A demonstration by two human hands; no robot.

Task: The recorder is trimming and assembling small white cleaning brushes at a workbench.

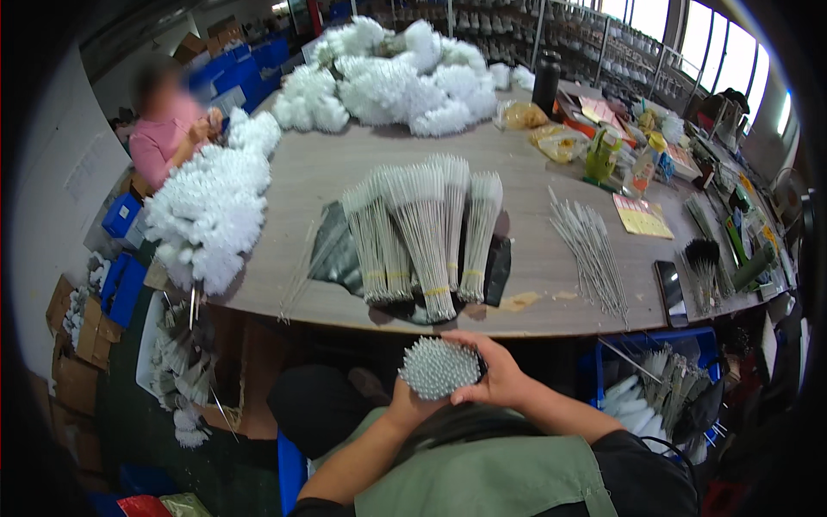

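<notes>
Just off the table's near edge, I hold a bundle of thin wire-handled brushes (440,369), its packed round ends facing up. My left hand (413,403) grips the bundle from below, its fingers mostly hidden. My right hand (498,372) is wrapped round the bundle's right side, thumb in front. Beyond my hands, several similar bundles of white-bristled brushes (418,198) lie side by side, tied with yellow bands near their handle ends. Beneath them is a black sheet (338,258). Loose brushes (590,254) lie to their right.
Large heaps of white bristled brushes (396,82) cover the table's (534,207) far side; another heap (211,207) hangs over its left edge. A phone (670,293) lies at right. Below stand a blue bin (711,345) and a carton (258,379). A person (159,129) works at far left.
</notes>
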